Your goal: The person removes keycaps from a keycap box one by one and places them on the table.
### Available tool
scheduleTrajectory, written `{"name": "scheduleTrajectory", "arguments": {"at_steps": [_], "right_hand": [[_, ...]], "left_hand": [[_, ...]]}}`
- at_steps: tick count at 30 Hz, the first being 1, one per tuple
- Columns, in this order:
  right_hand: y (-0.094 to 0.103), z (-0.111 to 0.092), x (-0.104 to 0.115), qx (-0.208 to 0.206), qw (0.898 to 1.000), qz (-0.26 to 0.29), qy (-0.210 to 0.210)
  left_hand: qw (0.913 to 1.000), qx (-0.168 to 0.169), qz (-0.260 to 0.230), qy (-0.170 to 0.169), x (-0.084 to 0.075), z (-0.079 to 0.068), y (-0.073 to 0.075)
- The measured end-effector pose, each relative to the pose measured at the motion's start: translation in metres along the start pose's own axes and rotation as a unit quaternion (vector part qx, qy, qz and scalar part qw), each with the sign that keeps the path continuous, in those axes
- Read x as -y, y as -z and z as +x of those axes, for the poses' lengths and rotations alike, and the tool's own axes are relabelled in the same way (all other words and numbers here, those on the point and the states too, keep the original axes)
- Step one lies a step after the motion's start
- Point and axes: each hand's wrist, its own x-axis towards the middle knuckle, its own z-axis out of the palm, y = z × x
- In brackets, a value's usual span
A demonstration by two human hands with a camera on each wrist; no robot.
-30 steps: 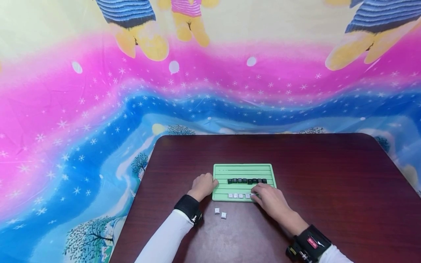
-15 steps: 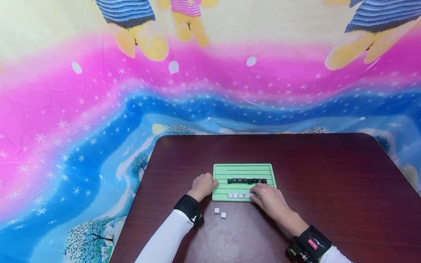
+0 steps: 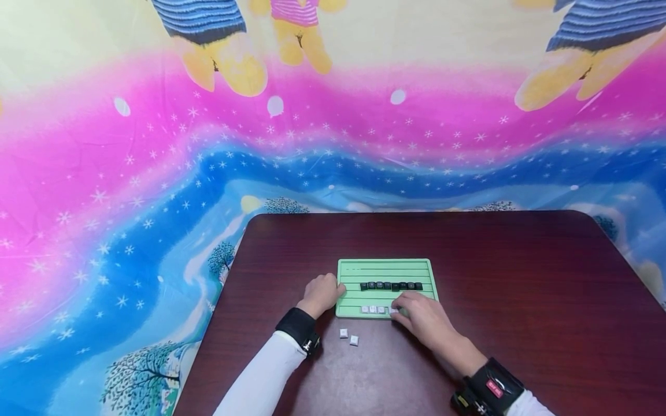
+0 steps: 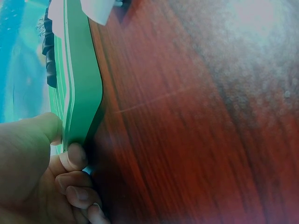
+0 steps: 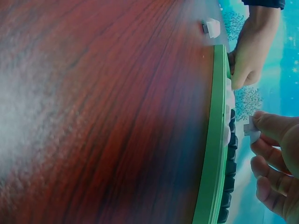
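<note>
A green ridged tray (image 3: pixel 385 264) lies on the table. My left hand (image 3: pixel 319 294) grips its left edge, thumb on top and fingers underneath, as the left wrist view shows. My right hand (image 3: pixel 424 316) is over the tray's near right part. In the right wrist view its thumb and forefinger pinch a white keycap (image 5: pixel 253 129), while the other fingers curl loosely. To the left of that hand, several white keycaps (image 3: pixel 372 309) stand in a near slot. A row of black keycaps (image 3: pixel 387 286) fills part of a slot farther back.
Two loose white keycaps, one (image 3: pixel 343 333) left of the other (image 3: pixel 354 341), lie on the dark wood table (image 3: pixel 520 277) in front of the tray. A printed cloth (image 3: pixel 333 127) hangs behind the table's far edge.
My right hand has shifted slightly left along the near row, uncovering more of the tray's right side. The left hand, the tray and the loose keycaps have stayed put.
</note>
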Motion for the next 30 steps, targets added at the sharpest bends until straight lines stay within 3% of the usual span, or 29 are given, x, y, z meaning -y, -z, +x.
{"name": "scheduleTrajectory", "arguments": {"at_steps": [30], "right_hand": [[-0.006, -0.005, 0.02, 0.007, 0.999, 0.017, 0.032]], "left_hand": [[1.0, -0.005, -0.001, -0.005, 0.0, 0.0, 0.0]]}}
